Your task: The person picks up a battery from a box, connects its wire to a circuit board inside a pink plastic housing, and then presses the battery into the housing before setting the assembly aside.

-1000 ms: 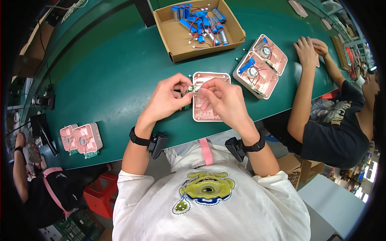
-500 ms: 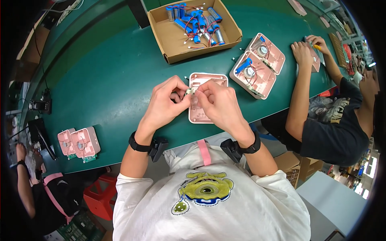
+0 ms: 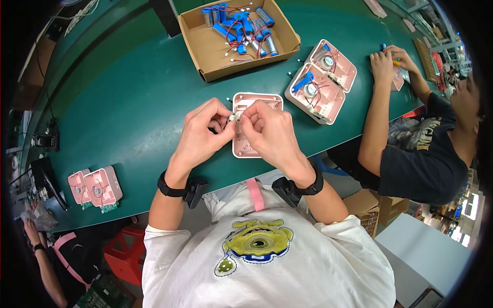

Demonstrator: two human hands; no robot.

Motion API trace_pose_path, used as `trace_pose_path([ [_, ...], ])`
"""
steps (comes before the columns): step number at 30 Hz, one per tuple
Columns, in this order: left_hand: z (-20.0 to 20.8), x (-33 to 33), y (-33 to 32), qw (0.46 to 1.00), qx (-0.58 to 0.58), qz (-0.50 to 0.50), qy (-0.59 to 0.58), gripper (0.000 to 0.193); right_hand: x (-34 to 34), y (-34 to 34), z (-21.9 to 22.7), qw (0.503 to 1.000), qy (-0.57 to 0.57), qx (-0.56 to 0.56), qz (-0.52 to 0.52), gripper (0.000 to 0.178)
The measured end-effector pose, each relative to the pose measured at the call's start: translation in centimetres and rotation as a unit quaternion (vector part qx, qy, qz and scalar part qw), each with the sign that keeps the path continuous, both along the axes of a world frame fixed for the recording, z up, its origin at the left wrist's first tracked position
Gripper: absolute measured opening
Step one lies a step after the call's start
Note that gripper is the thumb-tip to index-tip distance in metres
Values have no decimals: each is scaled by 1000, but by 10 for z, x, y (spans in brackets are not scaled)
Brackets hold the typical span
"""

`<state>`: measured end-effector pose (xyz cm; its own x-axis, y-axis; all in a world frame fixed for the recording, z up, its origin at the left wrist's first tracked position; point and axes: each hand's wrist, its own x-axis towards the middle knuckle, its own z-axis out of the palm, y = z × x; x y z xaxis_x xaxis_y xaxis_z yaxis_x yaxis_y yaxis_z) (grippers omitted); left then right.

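Observation:
My left hand (image 3: 201, 131) pinches a small circuit board with a pale connector (image 3: 232, 117) between thumb and forefinger. Close against it, my right hand (image 3: 272, 129) is closed in a pinch at a tiny whitish piece, too small and too covered to name. Both hands are over an open pink plastic housing (image 3: 257, 96) lying on the green table, and they cover much of its inside. A dark wire end sticks out beside the housing's upper left corner.
Beyond the hands stands a cardboard box (image 3: 208, 72) of blue batteries with red and black leads. Right of the housing lie two pink shells (image 3: 328, 100) with batteries and speakers; two pink units (image 3: 105, 187) sit left. At right, a co-worker's hands (image 3: 382, 66) handle a pink part.
The view has shifted slightly, so the table things appear a little further left. My hands keep their pinch over the housing, nearly unmoved. The co-worker at right has raised their head into view.

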<state>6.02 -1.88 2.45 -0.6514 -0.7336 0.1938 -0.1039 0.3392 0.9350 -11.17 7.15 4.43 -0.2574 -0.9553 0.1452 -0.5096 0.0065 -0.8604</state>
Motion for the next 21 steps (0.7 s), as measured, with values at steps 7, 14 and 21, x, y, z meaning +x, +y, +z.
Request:
trace_pose_path([
  [7,1,-1,2,999,-22,11,23,15,1,-1,4,999,-27,23,7,12],
  [14,-2,0,1,999,-33,12,38,14,0,-5,4,999,-44,27,16,11],
  [21,-2,-1,-1,998,-41,-2,48,12,1,-9,4,999,-24,22,26,11],
])
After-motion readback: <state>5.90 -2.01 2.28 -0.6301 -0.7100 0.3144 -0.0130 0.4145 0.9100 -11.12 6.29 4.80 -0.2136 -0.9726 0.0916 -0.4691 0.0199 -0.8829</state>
